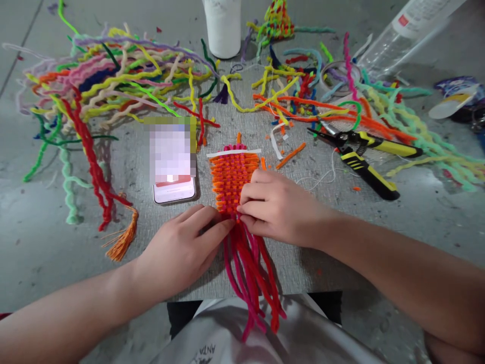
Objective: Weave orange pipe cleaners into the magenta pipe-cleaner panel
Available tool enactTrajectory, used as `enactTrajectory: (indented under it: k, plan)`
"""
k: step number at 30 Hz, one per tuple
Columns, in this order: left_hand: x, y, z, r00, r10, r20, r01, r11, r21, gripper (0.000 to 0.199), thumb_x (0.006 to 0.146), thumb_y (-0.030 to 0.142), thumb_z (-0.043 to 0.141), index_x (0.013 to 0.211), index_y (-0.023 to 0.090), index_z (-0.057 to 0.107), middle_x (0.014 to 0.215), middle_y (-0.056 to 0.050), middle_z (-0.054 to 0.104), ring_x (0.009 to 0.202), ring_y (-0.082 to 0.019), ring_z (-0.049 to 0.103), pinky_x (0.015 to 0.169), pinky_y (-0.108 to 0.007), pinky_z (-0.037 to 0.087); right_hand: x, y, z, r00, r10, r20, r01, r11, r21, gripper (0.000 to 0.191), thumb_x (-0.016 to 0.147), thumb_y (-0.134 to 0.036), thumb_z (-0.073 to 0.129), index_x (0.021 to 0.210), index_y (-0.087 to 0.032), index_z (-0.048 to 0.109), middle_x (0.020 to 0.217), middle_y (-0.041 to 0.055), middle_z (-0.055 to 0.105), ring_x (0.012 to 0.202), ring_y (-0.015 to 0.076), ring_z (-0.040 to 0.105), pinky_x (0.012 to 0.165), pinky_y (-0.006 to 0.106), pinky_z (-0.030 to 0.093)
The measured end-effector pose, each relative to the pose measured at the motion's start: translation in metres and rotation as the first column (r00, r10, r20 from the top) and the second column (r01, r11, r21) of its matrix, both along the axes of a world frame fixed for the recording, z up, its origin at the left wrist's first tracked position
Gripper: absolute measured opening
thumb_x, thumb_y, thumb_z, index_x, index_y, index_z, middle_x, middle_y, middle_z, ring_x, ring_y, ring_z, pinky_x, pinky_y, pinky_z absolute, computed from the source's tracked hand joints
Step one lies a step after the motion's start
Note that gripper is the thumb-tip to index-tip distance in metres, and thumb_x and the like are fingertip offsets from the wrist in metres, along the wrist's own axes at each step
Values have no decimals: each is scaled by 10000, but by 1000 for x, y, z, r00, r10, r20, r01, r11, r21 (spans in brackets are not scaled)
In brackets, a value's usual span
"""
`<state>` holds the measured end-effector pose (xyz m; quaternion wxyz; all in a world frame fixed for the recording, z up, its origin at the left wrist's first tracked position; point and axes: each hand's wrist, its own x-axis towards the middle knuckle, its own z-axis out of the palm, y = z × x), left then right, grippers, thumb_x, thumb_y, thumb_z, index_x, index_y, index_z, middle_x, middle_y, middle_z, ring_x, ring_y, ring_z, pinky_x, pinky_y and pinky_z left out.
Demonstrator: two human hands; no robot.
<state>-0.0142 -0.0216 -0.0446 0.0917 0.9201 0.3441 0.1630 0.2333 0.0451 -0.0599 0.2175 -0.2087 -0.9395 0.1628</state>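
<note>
A woven piece of orange and pink pipe cleaners [232, 177] lies flat on the grey table in front of me. Across its top runs a thin white strip [234, 152]. Loose red and magenta pipe cleaner ends [252, 273] hang from its lower edge over the table's near side. My left hand [189, 242] pinches the lower left edge of the weave between thumb and fingers. From the right, my right hand [275, 205] closes its fingertips on the lower right part. The exact strand between the fingers is hidden.
A phone [174, 194] lies left of the weave. Yellow-black pliers [364, 162] rest at the right. Heaps of wavy pipe cleaners [113, 76] spread at the back left. A white cup [223, 28] and a clear plastic bottle [397, 38] are farther back; an orange tassel [127, 237] lies left.
</note>
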Motion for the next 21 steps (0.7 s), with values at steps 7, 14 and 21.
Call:
enactTrajectory:
  k: [7,14,21]
  plan:
    - [4,3,2,993,100,69,-97,995,-35,201,1029,78,527,1069,136,716,927,-80,695,776,-189,673,697,-330,621,-2,-1,-1,1000,-3,12,2,1000,31,280,1029,-154,633,757,-156,697,803,58,649,834,218,466,728,382,379]
    - [6,4,-2,988,144,47,-143,990,-16,216,1013,85,506,997,116,719,862,-69,643,739,-187,639,663,-316,588,-6,-2,-2,1000,-20,12,19,998,53,293,1020,-135,600,734,-157,664,772,50,610,788,201,440,715,356,370]
    - [3,2,-1,993,119,-9,-119,993,18,222,1049,130,484,1037,147,705,944,-80,655,803,-182,638,690,-302,592,-7,-3,0,999,-47,12,47,999,-7,280,991,-164,612,713,-174,640,778,52,595,788,203,443,738,355,386]
